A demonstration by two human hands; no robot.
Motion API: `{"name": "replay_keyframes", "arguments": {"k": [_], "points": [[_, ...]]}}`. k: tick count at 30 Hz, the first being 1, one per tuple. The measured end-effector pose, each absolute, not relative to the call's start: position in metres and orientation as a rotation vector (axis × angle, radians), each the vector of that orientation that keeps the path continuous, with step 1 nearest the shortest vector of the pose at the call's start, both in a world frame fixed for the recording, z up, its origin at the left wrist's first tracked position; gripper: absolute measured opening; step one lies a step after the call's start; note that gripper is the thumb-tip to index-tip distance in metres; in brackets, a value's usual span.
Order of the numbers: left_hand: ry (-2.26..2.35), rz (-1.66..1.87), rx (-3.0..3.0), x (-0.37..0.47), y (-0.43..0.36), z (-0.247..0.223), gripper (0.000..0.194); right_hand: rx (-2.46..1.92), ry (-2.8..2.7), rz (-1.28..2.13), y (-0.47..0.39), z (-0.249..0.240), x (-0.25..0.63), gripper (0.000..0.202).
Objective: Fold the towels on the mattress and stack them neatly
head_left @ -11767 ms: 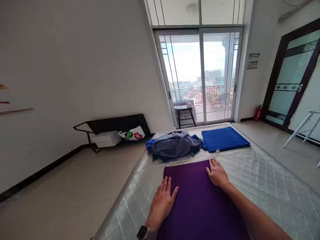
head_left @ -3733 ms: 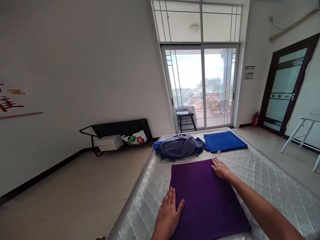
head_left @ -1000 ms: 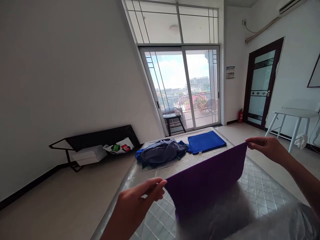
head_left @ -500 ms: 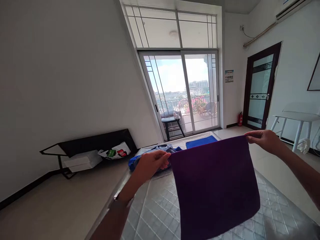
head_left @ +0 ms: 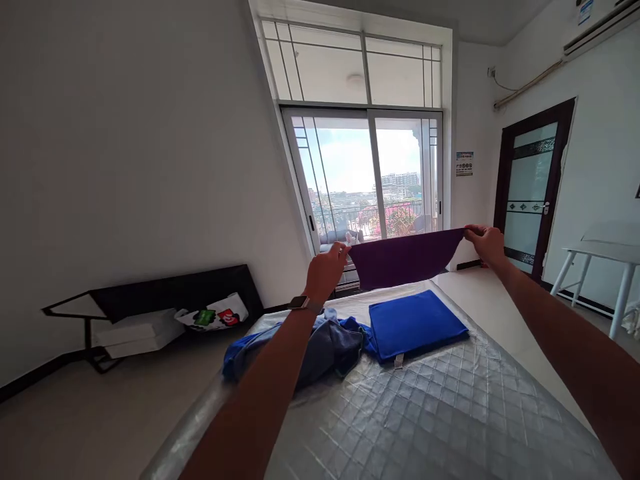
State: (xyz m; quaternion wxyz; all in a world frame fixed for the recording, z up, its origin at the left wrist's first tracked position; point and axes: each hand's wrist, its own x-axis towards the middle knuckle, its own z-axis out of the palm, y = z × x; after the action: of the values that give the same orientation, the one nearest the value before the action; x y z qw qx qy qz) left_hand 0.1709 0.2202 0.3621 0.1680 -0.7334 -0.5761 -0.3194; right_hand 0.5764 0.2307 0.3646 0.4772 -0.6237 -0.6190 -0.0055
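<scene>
Purple cloth (head_left: 404, 259), folded and held out flat in mid-air at the centre of the frame, above the far end of a mattress (head_left: 450, 413) wrapped in clear plastic. The left hand (head_left: 326, 268) pinches the cloth's left corner between thumb and fingers, closed on the fabric; the right hand (head_left: 484, 241) pinches the right corner in the same way, also closed on it. Both arms are stretched forward, and the cloth sags a little between the two grips, touching nothing below. Directly beneath it, slightly right of centre, lies a folded blue cloth (head_left: 415, 325), flat and square on the mattress, with a small white tag at its near edge. To the left of that, touching it, sits a loose heap of grey and blue cloths (head_left: 320, 343), unfolded. The step in hand appears to be carrying a finished, folded piece out toward the folded one. By this reading, the next move calls for lowering both hands evenly so the purple piece lands edge to edge on the blue one, keeping the fold from slipping open, and letting go only once it rests flat. A low black rack (head_left: 150, 310) stands at lower left; a glass balcony door (head_left: 370, 180) fills the upper centre.
</scene>
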Motion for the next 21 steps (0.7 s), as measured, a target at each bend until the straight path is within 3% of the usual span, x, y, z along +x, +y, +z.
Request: {"name": "replay_keyframes", "arguments": {"k": [3,8,11,14,21], "points": [[-1.660,-0.745,-2.172,0.176,0.227,0.297,0.040,-1.616,-1.435,-0.022,0.237,0.315,0.577,0.036],[-1.625,-0.583,-2.383,0.186,0.194,0.166,0.029,-1.833,-1.546,0.113,0.210,0.188,0.573,0.026],[-1.581,-0.525,-2.485,0.189,0.175,0.114,0.026,-1.938,-1.601,0.154,0.195,0.133,0.572,0.026],[-1.575,-0.492,-2.519,0.188,0.177,0.092,0.028,-2.007,-1.622,0.136,0.194,0.114,0.576,0.028],[-1.602,-0.387,-2.599,0.189,0.193,0.088,0.031,-2.107,-1.663,0.057,0.202,0.122,0.582,0.034]]}}
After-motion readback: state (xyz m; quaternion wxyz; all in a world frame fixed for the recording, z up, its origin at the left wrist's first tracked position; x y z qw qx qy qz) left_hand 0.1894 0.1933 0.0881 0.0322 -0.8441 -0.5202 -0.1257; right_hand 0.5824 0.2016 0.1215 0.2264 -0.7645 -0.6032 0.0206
